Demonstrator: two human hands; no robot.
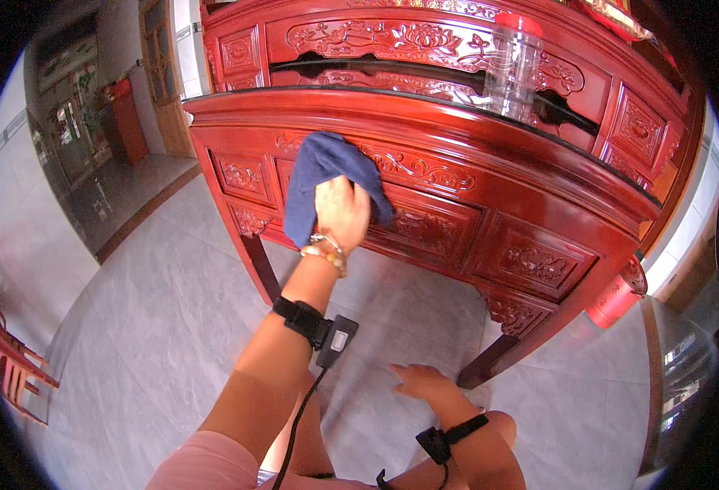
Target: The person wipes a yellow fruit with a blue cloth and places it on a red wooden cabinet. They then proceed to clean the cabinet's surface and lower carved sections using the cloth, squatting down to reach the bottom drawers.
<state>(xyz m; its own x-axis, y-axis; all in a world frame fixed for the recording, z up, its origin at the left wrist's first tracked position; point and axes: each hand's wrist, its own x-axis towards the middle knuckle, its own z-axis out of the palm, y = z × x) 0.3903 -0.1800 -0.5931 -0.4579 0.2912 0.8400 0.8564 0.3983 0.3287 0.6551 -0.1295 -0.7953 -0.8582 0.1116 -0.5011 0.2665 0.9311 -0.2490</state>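
Observation:
My left hand (342, 211) presses a dark blue cloth (310, 177) against the carved front of a glossy red wooden altar table (519, 177). Folds of the cloth spread above and to both sides of the fingers, and part of the carved scrollwork lies behind it. Bracelets circle this wrist, with a black strap and a small device farther up the forearm. Lower down, my right hand (419, 380) hangs over the floor near my knee, its fingers apart and nothing in them. A strap with a small black device sits on that forearm too.
A clear plastic jar with a red lid (516, 67) stands on the tabletop, before a taller carved red cabinet (372, 37). The table's legs reach the grey tiled floor (151, 294). A red bin (618, 297) is beside the right leg; a red wooden chair (16, 367) is far left.

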